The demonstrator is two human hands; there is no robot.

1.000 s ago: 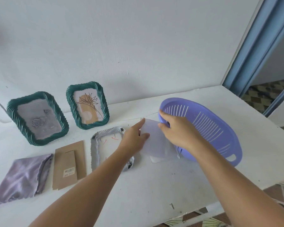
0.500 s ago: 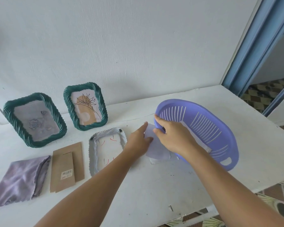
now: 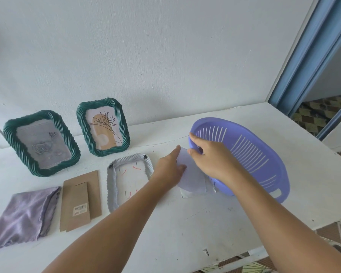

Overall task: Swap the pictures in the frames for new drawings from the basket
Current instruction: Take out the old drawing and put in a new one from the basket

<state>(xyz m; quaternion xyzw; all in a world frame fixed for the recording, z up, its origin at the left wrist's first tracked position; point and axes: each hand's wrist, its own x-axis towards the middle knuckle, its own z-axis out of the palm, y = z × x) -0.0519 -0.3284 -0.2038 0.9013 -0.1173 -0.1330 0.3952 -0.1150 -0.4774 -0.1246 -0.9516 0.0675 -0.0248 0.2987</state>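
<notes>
**Tilting the basket over the drawings**

We are curling our right hand (image 3: 215, 160) fingers over the purple basket (image 3: 264, 164) rim, tipping it up on edge. Our left hand (image 3: 170, 170), fingers straight, is pressing the white drawings (image 3: 193, 180) flat beside the grey frame (image 3: 130, 174), lying lengthwise toward us. Bare bench (image 3: 185, 223) is lying nearer us.

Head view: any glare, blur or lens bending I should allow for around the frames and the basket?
Head view: soft, even daylight with faint shadows. The rose frame has a hazy sheen dulling its picture; the flower frame reads cleanly. Wide-angle bending bows the table edge and door jamb. The basket, left hand and right hand are sharp.
</notes>
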